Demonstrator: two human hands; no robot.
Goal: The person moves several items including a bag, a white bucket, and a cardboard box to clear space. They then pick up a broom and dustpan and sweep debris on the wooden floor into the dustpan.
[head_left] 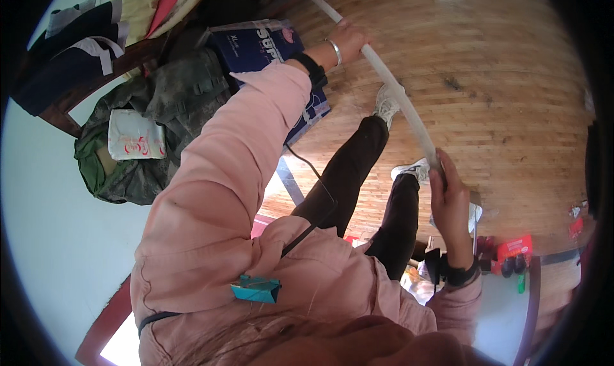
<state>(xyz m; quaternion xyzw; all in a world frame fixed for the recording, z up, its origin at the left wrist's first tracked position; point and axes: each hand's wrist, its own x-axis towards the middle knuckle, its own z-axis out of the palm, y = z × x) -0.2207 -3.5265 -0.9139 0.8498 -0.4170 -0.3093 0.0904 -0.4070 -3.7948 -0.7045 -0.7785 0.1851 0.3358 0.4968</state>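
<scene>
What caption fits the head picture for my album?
Left hand and right hand hold a long, thin whitish pole above brown wooden flooring.

A brown wooden floor (pixel 511 123) is filling the upper right. A pale wall (pixel 45 225) is running down the left edge.

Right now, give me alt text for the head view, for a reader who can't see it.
A person's left hand and right hand grip a long pale pole slanting above a wooden floor, the right hand lower in view. To the left are a blue box and a camouflage bag with a white packet on it.
</scene>
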